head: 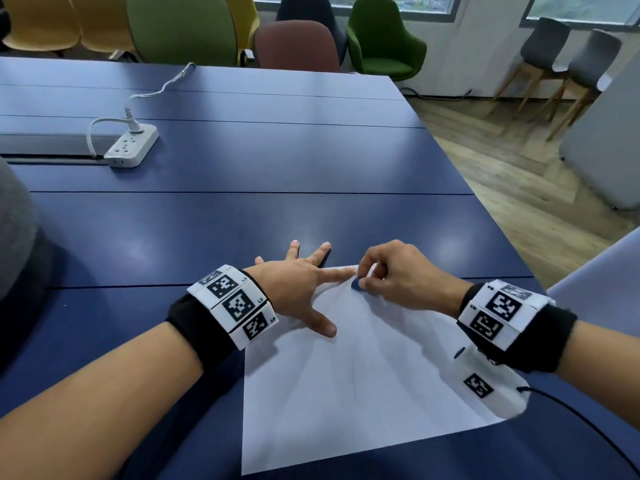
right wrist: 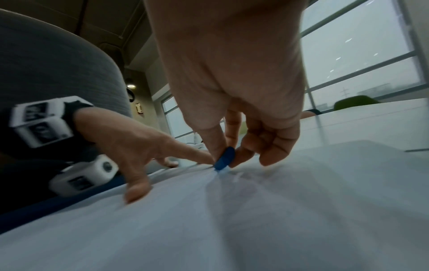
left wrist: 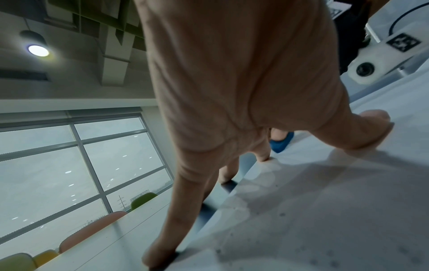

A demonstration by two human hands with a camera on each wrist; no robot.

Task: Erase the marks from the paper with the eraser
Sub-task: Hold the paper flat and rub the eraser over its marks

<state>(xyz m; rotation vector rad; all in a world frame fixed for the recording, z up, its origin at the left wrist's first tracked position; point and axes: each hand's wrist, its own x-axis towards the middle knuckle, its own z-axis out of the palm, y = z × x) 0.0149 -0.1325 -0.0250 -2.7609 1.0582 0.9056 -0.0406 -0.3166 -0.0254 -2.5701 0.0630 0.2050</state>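
A white sheet of paper (head: pixel 346 382) lies on the dark blue table (head: pixel 242 220), near its front edge. My right hand (head: pixel 391 271) pinches a small blue eraser (head: pixel 356 284) between thumb and fingers and presses its lower end onto the paper's far corner; the eraser (right wrist: pixel 224 158) stands on edge there. My left hand (head: pixel 294 289) lies flat with fingers spread, its thumb and index finger pressing the paper's left edge, the other fingers on the table. From the left wrist the eraser (left wrist: pixel 281 144) shows beyond the palm. No marks are plain on the paper.
A white power strip (head: pixel 131 145) with a plugged cable sits at the table's far left. Coloured chairs (head: pixel 381 39) stand behind the table, grey chairs at the right by the window. A grey rounded shape (head: pixel 14 230) is at the left edge.
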